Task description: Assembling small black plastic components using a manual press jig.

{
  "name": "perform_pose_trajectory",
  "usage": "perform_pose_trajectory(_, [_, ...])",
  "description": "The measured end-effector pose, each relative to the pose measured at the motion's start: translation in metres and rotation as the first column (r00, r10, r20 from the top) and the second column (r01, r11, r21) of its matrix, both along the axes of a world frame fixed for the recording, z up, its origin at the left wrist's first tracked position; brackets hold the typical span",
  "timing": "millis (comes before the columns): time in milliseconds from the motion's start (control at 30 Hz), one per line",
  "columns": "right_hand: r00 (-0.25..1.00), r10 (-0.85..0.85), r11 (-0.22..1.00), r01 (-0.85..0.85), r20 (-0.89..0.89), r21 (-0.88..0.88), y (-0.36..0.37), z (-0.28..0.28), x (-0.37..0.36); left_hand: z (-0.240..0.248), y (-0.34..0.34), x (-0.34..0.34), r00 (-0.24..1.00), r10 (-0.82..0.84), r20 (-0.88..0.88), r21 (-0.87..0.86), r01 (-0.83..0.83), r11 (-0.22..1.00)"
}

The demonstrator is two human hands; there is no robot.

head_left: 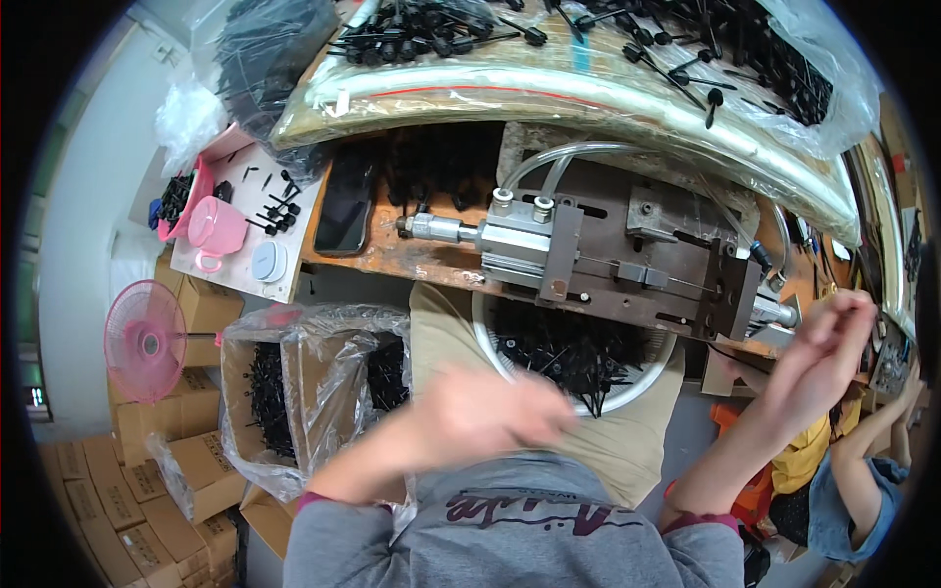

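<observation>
My left hand is smeared by motion over the near rim of a white round basket, which sits between my legs. Inside the basket lies a heap of small black stemmed plastic parts; whether my fingers hold one cannot be made out. To the right, my right hand is raised just past the right end of a metal pneumatic fixture. Its fingers are bent and pressed together, and anything between them is hidden. A small metal block with a thin rod sits mid-fixture.
Beyond the fixture, a plastic-lined tray carries many black parts. A dark phone lies left on the bench. Further left are a pink cup, a pink fan and cardboard boxes. Another person's leg shows at right.
</observation>
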State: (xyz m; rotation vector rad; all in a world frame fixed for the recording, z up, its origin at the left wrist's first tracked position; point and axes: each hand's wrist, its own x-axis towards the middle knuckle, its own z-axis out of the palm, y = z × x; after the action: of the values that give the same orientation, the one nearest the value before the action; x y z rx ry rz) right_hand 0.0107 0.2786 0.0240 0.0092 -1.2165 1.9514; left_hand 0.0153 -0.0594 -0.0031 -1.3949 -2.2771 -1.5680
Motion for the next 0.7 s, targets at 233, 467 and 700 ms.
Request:
perform_pose_trajectory(233, [0.989, 0.045, 0.999, -0.042, 0.141, -0.027, -0.041, -0.037, 0.016, 0.195, -0.141, -0.192, 0.185, 0.827, -0.532, 0.500, -0.719, 0.482])
perform_pose_trajectory(467, [0.957, 0.090, 0.996, -0.092, 0.275, -0.003, -0.045, -0.057, 0.042, 0.228, -0.191, -0.255, 0.631, 0.770, 0.093, 0.445, -0.718, 0.535])
perform_pose_trajectory(700, [0.947, 0.080, 0.997, -0.082, 0.311, -0.005, -0.038, -0.057, 0.046, 0.155, -0.113, -0.214, 0.513, 0.829, -0.224, 0.089, -0.836, 0.541])
